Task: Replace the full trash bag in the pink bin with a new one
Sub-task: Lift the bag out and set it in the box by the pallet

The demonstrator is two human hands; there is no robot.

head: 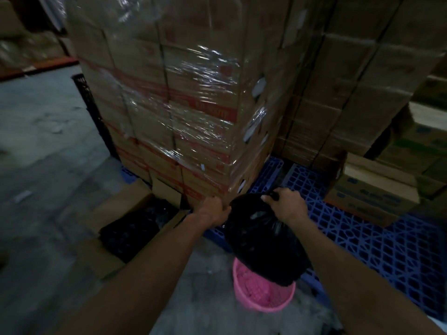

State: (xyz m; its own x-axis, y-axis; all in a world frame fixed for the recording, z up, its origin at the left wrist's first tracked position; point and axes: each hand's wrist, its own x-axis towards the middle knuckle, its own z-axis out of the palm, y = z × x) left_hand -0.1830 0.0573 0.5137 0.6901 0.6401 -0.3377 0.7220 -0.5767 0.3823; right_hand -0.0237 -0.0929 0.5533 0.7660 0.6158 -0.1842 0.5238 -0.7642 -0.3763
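Note:
A full black trash bag (263, 243) hangs above the pink bin (263, 305), lifted clear of its rim. My right hand (287, 206) grips the gathered neck of the bag at the top. On the bag's upper left edge my left hand (212, 211) is closed around the plastic. The pink bin stands on the concrete floor, and its latticed inside shows bare below the bag.
An open cardboard box (121, 228) lined with black plastic lies on the floor to the left. A tall shrink-wrapped stack of cartons (169, 105) rises straight ahead. Blue plastic pallets (377, 243) spread to the right, with more cartons (372, 192) on them.

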